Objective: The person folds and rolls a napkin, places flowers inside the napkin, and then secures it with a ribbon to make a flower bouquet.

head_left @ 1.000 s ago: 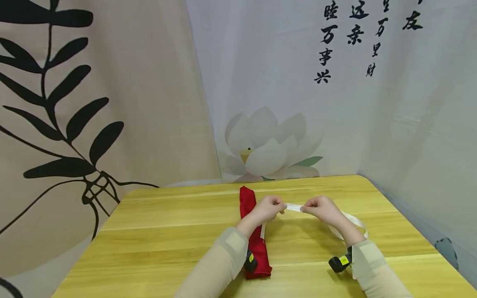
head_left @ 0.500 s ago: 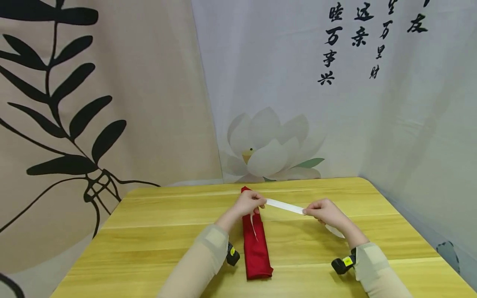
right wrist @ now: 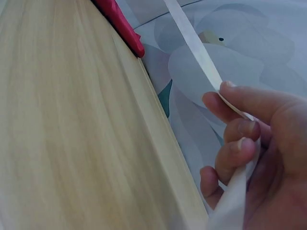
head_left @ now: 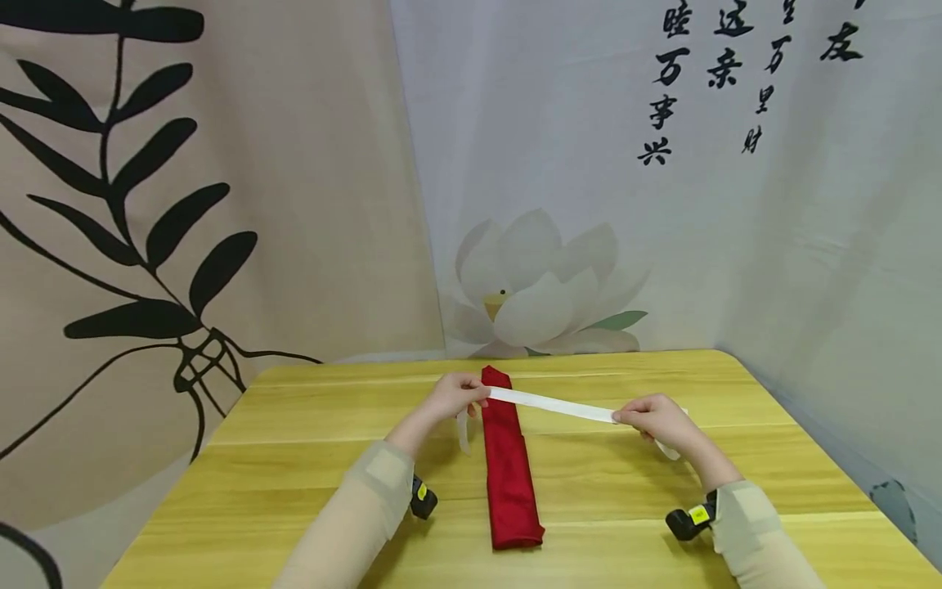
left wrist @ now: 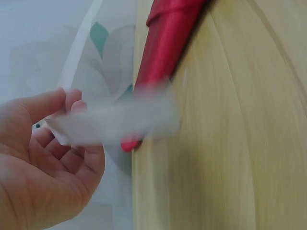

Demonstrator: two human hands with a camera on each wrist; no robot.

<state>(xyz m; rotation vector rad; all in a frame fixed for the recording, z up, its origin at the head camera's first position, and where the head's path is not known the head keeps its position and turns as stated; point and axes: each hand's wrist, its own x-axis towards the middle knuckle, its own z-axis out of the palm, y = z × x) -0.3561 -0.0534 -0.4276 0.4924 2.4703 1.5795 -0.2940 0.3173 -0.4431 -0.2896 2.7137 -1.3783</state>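
Observation:
A white ribbon [head_left: 550,403] is stretched between the two hands above the table. My left hand [head_left: 449,398] pinches it between thumb and fingers, and a loose end hangs below; in the left wrist view that end of the ribbon [left wrist: 120,120] is blurred. My right hand [head_left: 657,418] pinches the ribbon at the other side, and in the right wrist view the rest of the ribbon [right wrist: 231,201] runs down past the palm. Beneath the taut stretch lies a long, folded red cloth bundle [head_left: 509,474], pointing away from me. Neither hand touches the bundle.
The wooden table [head_left: 309,466] has its far edge just behind the bundle. Behind it hangs a printed curtain [head_left: 559,164] with a lotus, writing and black leaves. A small black camera [head_left: 423,497] sits on the left wrist, another camera [head_left: 690,520] on the right.
My left hand has moved left across the red bundle, so the stretch of ribbon between the hands has grown longer. The right hand has shifted only slightly right. The head view has turned a little.

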